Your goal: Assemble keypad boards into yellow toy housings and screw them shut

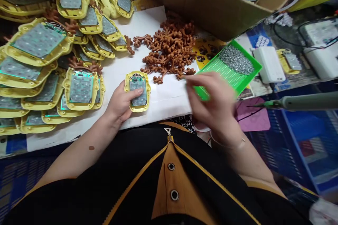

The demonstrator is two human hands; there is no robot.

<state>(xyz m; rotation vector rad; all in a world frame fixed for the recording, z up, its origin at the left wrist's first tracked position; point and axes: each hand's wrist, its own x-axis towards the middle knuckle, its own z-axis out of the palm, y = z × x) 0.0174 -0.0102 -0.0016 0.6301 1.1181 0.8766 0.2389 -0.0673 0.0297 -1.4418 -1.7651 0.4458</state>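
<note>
My left hand [121, 101] grips a yellow plastic shell half [126, 93] by its left side, the thumb lying across the grey-covered circuit board [139, 102] inside it. Thin wires show at the board's top. Curled and smeared by motion, my right hand [213, 100] is over the near side of a green tray [237, 86]; whether its fingers hold anything cannot be made out. Small metal screws [236, 59] lie heaped at the tray's far end. Beyond both hands is a pile of brown antler-shaped plastic pieces [171, 47], its edge close to my right fingertips.
Stacked yellow shells with boards [39, 40] crowd the left side, several with brown antlers fitted. A cardboard box [211, 3] stands at the back. An electric screwdriver [303, 101] juts in from the right, above a pink pad [253, 117] and blue crates [298, 147].
</note>
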